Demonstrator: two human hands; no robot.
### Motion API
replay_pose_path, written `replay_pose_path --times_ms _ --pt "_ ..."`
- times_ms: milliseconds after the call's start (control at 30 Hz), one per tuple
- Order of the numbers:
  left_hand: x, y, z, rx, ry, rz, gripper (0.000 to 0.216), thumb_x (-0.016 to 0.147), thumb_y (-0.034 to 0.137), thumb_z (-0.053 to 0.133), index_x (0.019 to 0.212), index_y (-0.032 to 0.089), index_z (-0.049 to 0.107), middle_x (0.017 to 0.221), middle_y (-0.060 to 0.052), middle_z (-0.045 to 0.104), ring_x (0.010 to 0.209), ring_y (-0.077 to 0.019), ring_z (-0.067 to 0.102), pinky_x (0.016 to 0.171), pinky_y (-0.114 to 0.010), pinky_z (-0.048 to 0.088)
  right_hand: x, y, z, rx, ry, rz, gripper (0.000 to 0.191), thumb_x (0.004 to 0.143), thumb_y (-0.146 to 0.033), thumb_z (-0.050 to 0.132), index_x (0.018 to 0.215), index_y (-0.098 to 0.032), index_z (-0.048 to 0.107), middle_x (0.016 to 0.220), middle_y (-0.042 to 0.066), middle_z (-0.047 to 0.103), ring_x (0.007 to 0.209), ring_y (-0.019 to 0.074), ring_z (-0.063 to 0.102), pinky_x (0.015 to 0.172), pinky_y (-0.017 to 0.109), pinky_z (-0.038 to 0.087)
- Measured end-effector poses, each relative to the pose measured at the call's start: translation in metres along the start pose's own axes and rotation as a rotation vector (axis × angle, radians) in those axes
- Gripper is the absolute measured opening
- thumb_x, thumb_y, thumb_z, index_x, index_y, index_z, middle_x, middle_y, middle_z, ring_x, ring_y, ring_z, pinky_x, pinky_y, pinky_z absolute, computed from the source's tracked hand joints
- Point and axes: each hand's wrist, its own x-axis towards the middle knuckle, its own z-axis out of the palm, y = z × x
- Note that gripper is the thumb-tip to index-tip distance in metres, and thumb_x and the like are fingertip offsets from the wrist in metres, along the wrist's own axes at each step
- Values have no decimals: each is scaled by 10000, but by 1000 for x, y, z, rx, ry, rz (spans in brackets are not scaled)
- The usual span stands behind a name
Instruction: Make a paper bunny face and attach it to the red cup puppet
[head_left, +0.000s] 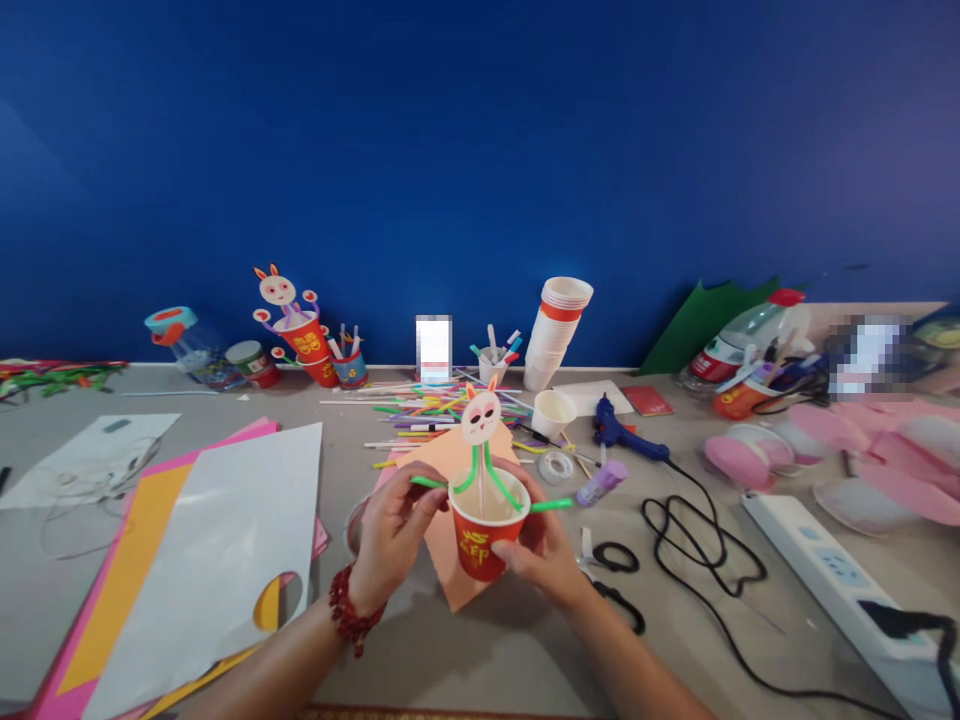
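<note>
A red paper cup [480,545] with yellow lettering is held upright near the front middle of the table, my right hand [544,550] wrapped around its right side. A white rabbit face [481,417] with orange-lined ears stands above the cup on a pale stick. Two green straws [491,468] run down from behind the face into the cup, and their ends poke out through its sides. At the left rim, the fingers of my left hand [401,525] are closed on the left green straw end. Under the cup lies orange paper [450,585].
A finished-looking rabbit cup [307,340] stands at the back left. Behind my hands lie many coloured straws [420,410]. A blue glue gun [630,435], purple glue stick [601,483], black-handled scissors [616,557] and a power strip [825,580] are rightward; paper sheets [217,540] lie left.
</note>
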Motion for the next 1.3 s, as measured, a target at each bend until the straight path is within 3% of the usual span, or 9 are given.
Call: replay_pose_path --times_ms 200,400,533,667,933,1133,1233,1300 --pt "-2 0 4 -5 21 43 95 921 262 585 922 212 666 908 -42 658 864 -177 608 781 -257 494 -1 5 0 -27 13 10 795 741 -427 778 1430 -258 419 1320 118 585 1330 322 447 1087 451 386" --pt "-9 -3 6 -61 -6 -16 175 954 271 537 1091 227 636 1077 -71 645 1022 -202 606 892 -296 492 -1 7 2 -22 45 -13 784 752 -389 777 1432 -260 409 1335 118 578 1326 318 450 1073 450 398" --pt "-15 -10 9 -210 -127 -5 364 904 318 618 1249 241 529 1248 -105 569 1140 -252 576 987 -381 472 0 7 3 -43 77 -24 768 759 -369 778 1426 -266 413 1356 110 561 1334 314 446 1080 441 398" --pt "-17 -13 15 -215 -147 -14 560 822 256 727 1306 252 443 1342 -124 506 1252 -283 512 1056 -419 426 1 6 5 -53 104 -40 763 774 -363 767 1436 -270 399 1374 111 544 1331 307 452 1078 428 404" --pt "-14 -11 18 -407 -164 -109 526 848 246 701 1296 284 429 1344 -93 542 1211 -249 556 988 -377 467 2 11 3 -142 83 -79 768 778 -399 769 1438 -269 400 1392 114 532 1347 315 427 1123 470 343" --pt "-18 -12 15 -437 -145 -83 536 852 246 701 1310 296 428 1329 -80 559 1182 -230 569 958 -338 468 1 -3 -6 -93 -65 -78 727 785 -427 730 1425 -270 421 1437 109 473 1359 338 396 1129 494 324" --pt "-19 -14 13 -427 -128 -79 539 857 247 695 1316 292 417 1334 -87 552 1194 -239 559 969 -349 459 7 -7 -13 -127 -82 -72 596 824 -357 663 1382 -275 471 1406 103 488 1275 318 473 1068 475 397" --pt "-19 -15 12 -430 -135 -81 539 859 250 691 1318 287 413 1342 -93 544 1206 -246 551 977 -357 454 12 -8 -20 -142 -5 -66 535 828 -297 647 1343 -281 501 1364 98 515 1155 283 544 965 438 476"
